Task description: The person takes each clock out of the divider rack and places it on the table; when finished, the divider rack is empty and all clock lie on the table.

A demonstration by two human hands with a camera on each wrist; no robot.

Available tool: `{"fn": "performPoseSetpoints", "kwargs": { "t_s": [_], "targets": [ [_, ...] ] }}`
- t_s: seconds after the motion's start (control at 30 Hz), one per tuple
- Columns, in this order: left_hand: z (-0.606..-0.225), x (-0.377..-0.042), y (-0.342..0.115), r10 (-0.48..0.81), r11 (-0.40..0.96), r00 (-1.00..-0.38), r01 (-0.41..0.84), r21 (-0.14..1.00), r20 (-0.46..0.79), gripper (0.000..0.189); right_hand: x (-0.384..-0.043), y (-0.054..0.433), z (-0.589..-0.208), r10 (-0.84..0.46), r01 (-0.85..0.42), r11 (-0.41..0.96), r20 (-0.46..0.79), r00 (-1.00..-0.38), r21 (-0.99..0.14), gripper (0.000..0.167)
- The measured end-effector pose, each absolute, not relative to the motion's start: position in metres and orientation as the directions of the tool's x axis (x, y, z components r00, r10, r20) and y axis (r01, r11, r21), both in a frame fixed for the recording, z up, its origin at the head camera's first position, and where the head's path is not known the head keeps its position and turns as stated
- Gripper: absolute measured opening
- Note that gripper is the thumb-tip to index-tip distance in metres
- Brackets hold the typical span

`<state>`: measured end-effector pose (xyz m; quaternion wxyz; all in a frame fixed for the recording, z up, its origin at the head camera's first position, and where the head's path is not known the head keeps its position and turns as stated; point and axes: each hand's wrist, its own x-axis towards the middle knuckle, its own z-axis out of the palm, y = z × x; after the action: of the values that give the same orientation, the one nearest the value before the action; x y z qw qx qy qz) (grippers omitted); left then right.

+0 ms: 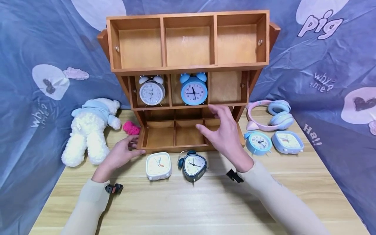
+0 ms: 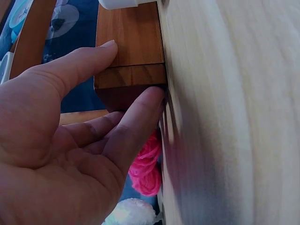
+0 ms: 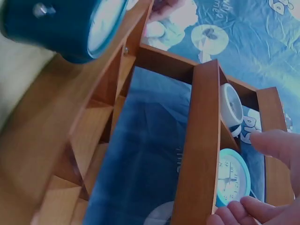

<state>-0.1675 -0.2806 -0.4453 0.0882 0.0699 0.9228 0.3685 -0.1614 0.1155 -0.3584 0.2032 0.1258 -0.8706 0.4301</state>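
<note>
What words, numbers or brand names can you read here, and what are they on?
"pig": upper right of the blue cloth
"why? me?": right of the cloth, and again at left, fainter
"Ha!!": lower right of the cloth
"12", "6": dial of the blue bell clock
Too small or blurred: dials of the white bell clock, white square clock, dark triangular clock, blue round clock, blue square clock
No brand is legible.
</note>
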Motion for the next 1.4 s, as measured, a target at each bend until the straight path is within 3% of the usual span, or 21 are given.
{"fn": "performPoseSetpoints", "kwargs": {
  "t_s": [0.7,0.97,1.4],
  "targets": [
    [-0.444,-0.168,-0.278,0.187,0.713,-0.976,0.058,0.698,-0.111,0.081,-0.212,0.086,-0.348,0.033,-0.569,0.526,0.684,-0.729,-0.632,0.076],
    [-0.444,-0.168,-0.278,0.188,0.714,-0.976,0.062,0.697,-0.106,0.081,-0.227,0.069,-0.352,0.125,-0.564,0.544,0.725,-0.678,-0.621,0.082],
    [-0.447,-0.169,-0.279,0.187,0.717,-0.978,0.069,0.694,-0.096,0.078,-0.235,0.048,-0.357,0.202,-0.577,0.566,0.778,-0.595,-0.589,0.078]
  ]
}}
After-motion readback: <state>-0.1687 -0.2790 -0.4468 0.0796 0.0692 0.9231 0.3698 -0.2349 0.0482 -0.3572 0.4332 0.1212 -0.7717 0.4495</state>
